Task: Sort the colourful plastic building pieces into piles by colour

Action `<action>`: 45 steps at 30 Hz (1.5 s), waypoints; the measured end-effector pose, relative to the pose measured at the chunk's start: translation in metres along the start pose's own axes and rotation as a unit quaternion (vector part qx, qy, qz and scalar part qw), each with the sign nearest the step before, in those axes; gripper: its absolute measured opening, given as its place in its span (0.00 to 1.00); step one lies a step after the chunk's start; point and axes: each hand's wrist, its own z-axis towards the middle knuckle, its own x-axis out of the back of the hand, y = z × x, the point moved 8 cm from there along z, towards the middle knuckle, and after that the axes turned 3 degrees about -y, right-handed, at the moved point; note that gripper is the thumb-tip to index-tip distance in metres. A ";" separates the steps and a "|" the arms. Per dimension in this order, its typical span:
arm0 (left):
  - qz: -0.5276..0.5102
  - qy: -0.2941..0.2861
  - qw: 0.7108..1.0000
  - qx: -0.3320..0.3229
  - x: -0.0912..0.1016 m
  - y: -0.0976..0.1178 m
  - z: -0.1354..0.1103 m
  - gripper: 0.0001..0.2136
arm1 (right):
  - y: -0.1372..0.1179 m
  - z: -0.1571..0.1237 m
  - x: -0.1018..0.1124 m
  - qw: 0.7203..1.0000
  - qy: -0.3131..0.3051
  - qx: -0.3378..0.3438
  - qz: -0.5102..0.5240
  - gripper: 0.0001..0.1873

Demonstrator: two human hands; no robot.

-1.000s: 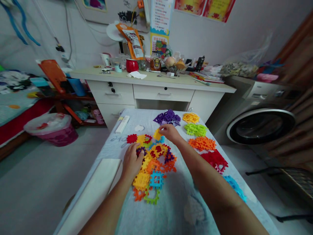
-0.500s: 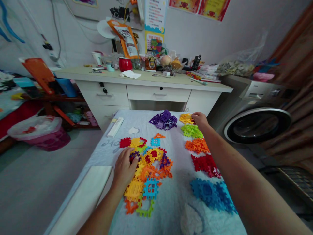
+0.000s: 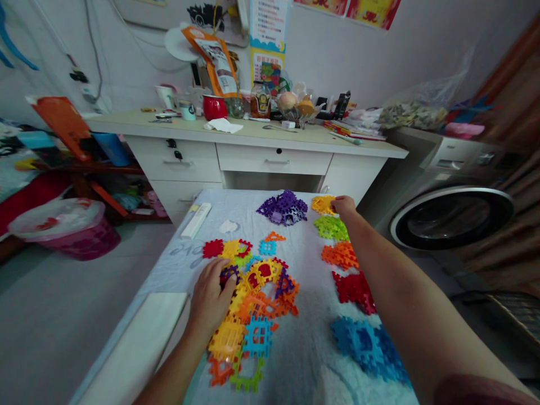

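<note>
My left hand curls over the left side of a mixed pile of interlocking plastic building pieces, a purple piece between its thumb and fingers. At the far right of the table, my right hand has its fingertips closed at the edge of a small heap of yellow pieces; the piece in them is mostly hidden. Nearer along that side lie green, orange, red and blue pieces. A purple heap sits at the far middle.
A pale cloth covers the table. On its left are a white bar and a long white board. Behind stands a cluttered desk, with a washing machine to the right and a pink bin left.
The view has shifted slightly. Both hands stay at the same heaps, the left on the mixed pile and the right at the yellow pieces.
</note>
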 end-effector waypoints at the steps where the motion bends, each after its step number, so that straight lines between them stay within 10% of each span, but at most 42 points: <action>1: 0.001 -0.001 1.000 0.001 0.000 0.000 0.000 0.17 | 0.002 0.002 0.000 1.000 0.014 -0.013 0.008 0.12; 14: -0.005 0.000 1.000 0.004 0.001 0.001 -0.001 0.17 | 0.000 0.008 0.003 0.993 0.026 -0.066 0.093 0.07; 27: -0.044 0.027 0.999 0.010 0.008 0.003 -0.002 0.16 | -0.021 -0.060 0.029 0.984 -0.003 -0.049 0.170 0.08; 35: 0.091 0.026 0.995 -0.011 0.018 0.017 -0.006 0.16 | -0.051 -0.141 -0.010 0.975 -0.196 0.038 0.101 0.06; 40: 0.080 -0.001 0.997 -0.018 0.013 0.023 -0.006 0.14 | -0.069 -0.240 -0.078 0.870 -0.391 0.223 -0.203 0.07; 45: 0.006 -0.011 1.000 -0.023 0.010 0.025 -0.006 0.14 | -0.068 -0.300 -0.119 0.782 -0.407 0.347 -0.319 0.24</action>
